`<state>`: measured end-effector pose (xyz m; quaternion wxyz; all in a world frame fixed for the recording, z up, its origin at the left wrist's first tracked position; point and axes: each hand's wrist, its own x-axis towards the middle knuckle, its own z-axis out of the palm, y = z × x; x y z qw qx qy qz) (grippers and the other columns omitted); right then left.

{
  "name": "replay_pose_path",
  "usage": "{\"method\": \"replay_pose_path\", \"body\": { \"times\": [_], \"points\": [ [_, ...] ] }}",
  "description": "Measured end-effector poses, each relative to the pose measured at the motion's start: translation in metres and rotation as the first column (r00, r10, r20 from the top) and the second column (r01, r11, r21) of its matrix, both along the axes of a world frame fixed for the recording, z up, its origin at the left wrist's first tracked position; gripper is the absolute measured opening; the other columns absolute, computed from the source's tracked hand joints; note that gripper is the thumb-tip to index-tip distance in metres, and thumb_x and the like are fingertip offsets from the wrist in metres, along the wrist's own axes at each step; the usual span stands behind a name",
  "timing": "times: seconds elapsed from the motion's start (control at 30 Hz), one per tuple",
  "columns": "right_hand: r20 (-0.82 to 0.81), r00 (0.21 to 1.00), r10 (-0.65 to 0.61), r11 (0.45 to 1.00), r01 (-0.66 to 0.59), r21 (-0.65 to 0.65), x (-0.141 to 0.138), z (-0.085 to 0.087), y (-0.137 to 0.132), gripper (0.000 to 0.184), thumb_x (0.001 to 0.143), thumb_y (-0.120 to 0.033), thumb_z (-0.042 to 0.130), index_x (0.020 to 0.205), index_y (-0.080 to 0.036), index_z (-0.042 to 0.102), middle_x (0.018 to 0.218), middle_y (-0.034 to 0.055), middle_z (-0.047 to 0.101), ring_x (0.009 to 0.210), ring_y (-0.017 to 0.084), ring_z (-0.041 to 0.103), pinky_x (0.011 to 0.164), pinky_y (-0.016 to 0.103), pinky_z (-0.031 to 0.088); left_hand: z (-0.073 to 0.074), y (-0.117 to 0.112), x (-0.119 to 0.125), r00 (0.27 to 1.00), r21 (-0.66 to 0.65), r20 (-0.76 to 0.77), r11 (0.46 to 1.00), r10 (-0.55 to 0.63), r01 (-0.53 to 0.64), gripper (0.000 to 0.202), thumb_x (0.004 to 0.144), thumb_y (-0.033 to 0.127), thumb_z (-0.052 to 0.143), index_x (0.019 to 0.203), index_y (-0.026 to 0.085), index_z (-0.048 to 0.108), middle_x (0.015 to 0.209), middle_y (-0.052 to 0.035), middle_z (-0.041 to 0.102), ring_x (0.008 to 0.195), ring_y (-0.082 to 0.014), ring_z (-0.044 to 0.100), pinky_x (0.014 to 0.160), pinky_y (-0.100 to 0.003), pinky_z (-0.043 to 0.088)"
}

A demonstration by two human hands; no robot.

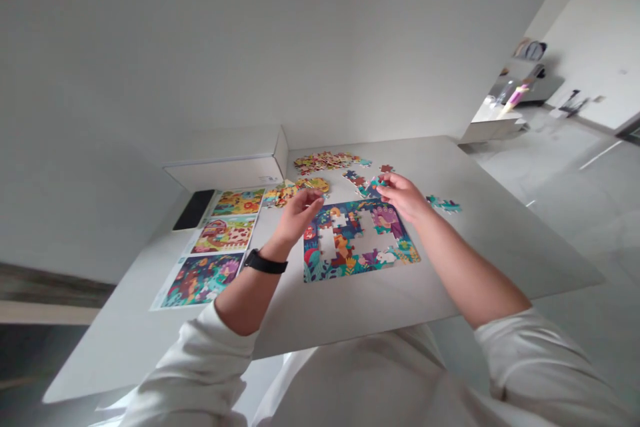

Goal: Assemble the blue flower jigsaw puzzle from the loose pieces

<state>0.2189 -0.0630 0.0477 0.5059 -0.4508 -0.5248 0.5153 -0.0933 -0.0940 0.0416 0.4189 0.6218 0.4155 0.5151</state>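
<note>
A partly assembled jigsaw puzzle with a dark blue animal scene lies on the table, with gaps in its middle. Over its upper left corner is my left hand, its fingers pinched on a small pale puzzle piece, mostly hidden. My right hand, just beyond the upper right edge, is closed on a blue puzzle piece. Loose dark pieces lie beside that hand, and a brown piece sits behind it. Several teal pieces are to the right.
A picture sheet with three scenes lies on the left, beside a black phone-like slab. Behind stands a white box against the wall. Piles of yellow pieces and mixed pieces are at the back of the table.
</note>
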Motion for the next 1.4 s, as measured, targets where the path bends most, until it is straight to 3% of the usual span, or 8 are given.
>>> {"method": "replay_pose_path", "body": {
  "times": [0.07, 0.17, 0.3, 0.4, 0.7, 1.07, 1.4],
  "points": [
    [-0.105, 0.994, 0.027, 0.999, -0.032, -0.041, -0.027, -0.001, -0.017, 0.045, 0.068, -0.047, 0.092, 0.1, -0.026, 0.069, 0.1, -0.001, 0.075, 0.087, 0.018, 0.066, 0.074, 0.03, 0.053, -0.002, -0.008, 0.019, 0.997, -0.032, 0.065, 0.998, -0.051, 0.053, 0.045, 0.09, 0.056, 0.084, 0.113, 0.019, 0.072, 0.102, -0.0058, 0.072, 0.089, -0.0161, 0.066, 0.078, -0.027, 0.053],
    [-0.186, 0.981, 0.057, 0.986, -0.085, -0.141, -0.055, -0.013, -0.037, 0.046, 0.063, -0.046, 0.094, 0.094, -0.027, 0.066, 0.092, -0.0034, 0.072, 0.082, 0.017, 0.066, 0.075, 0.03, 0.054, -0.017, -0.019, 0.038, 0.987, -0.101, 0.14, 0.991, -0.075, 0.09, 0.051, 0.087, 0.059, 0.088, 0.112, 0.019, 0.07, 0.1, -0.0049, 0.071, 0.085, -0.0146, 0.065, 0.073, -0.026, 0.053],
    [-0.176, 0.979, 0.106, 0.968, -0.142, -0.207, -0.068, -0.031, -0.05, 0.049, 0.059, -0.046, 0.095, 0.092, -0.026, 0.065, 0.089, -0.0038, 0.07, 0.081, 0.018, 0.066, 0.076, 0.031, 0.055, -0.038, -0.027, 0.042, 0.977, -0.17, 0.177, 0.974, -0.117, 0.147, 0.056, 0.077, 0.057, 0.096, 0.106, 0.017, 0.069, 0.093, -0.0035, 0.072, 0.082, -0.0142, 0.067, 0.075, -0.027, 0.055],
    [-0.135, 0.981, 0.142, 0.963, -0.168, -0.208, -0.069, -0.036, -0.053, 0.048, 0.061, -0.046, 0.095, 0.091, -0.027, 0.063, 0.086, -0.0042, 0.068, 0.081, 0.018, 0.066, 0.076, 0.032, 0.055, -0.044, -0.028, 0.041, 0.971, -0.187, 0.196, 0.967, -0.134, 0.171, 0.054, 0.077, 0.056, 0.096, 0.102, 0.017, 0.069, 0.088, -0.0022, 0.071, 0.077, -0.0131, 0.066, 0.072, -0.026, 0.052],
    [-0.122, 0.981, 0.148, 0.965, -0.171, -0.201, -0.072, -0.037, -0.056, 0.047, 0.066, -0.052, 0.092, 0.097, -0.028, 0.066, 0.091, -0.0026, 0.071, 0.089, 0.02, 0.069, 0.078, 0.032, 0.056, -0.047, -0.026, 0.042, 0.951, -0.261, 0.299, 0.952, -0.075, 0.157, 0.056, 0.072, 0.058, 0.098, 0.098, 0.019, 0.067, 0.083, 0.0005, 0.07, 0.072, -0.0125, 0.064, 0.069, -0.027, 0.054],
    [-0.136, 0.983, 0.126, 0.966, -0.153, -0.21, -0.067, -0.039, -0.053, 0.048, 0.065, -0.051, 0.094, 0.1, -0.029, 0.07, 0.091, -0.0015, 0.072, 0.089, 0.021, 0.071, 0.078, 0.033, 0.058, -0.046, -0.028, 0.043, 0.95, -0.28, 0.311, 0.954, -0.021, 0.112, 0.054, 0.077, 0.059, 0.095, 0.103, 0.019, 0.068, 0.084, 0.0006, 0.068, 0.072, -0.0118, 0.064, 0.07, -0.026, 0.056],
    [0.056, 0.988, 0.142, 0.99, -0.141, -0.026, -0.054, -0.033, -0.044, 0.047, 0.071, -0.055, 0.089, 0.104, -0.028, 0.069, 0.091, 0.0009, 0.073, 0.087, 0.022, 0.07, 0.084, 0.038, 0.056, -0.049, -0.027, 0.046, 0.965, -0.184, 0.251, 0.975, -0.078, 0.127, 0.053, 0.081, 0.059, 0.093, 0.106, 0.019, 0.069, 0.083, 0.0002, 0.069, 0.071, -0.0119, 0.063, 0.069, -0.026, 0.053]
  ]
}}
